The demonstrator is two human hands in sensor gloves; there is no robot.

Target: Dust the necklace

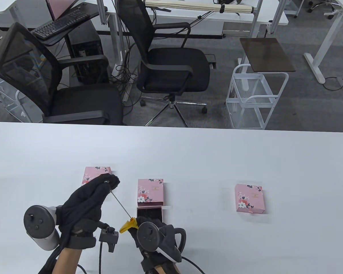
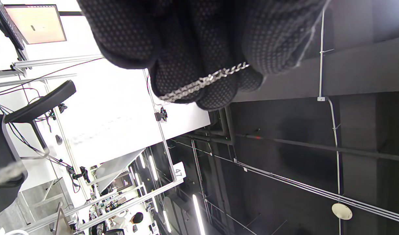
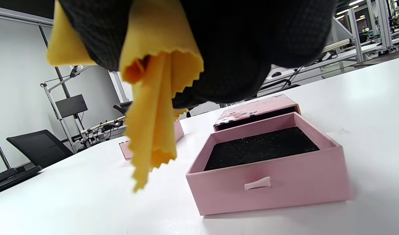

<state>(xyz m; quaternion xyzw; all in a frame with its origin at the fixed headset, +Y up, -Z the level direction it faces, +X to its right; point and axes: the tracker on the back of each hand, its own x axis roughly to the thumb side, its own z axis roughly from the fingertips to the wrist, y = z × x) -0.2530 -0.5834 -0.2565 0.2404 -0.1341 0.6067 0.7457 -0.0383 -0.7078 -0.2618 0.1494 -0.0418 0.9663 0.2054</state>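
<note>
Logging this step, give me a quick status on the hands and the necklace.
Left hand pinches necklace end, chain taut. Right hand grips yellow cloth around chain's lower end. Middle box drawer open beside it; nothing blocking.

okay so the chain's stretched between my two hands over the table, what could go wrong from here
1. The necklace is taut between the left hand and the yellow cloth in the right hand; pulling harder could strain it.
2. The left fingers hold only a short bit of chain, so it might slip free.
3. The open drawer sits right by the right hand and could be knocked.
</note>
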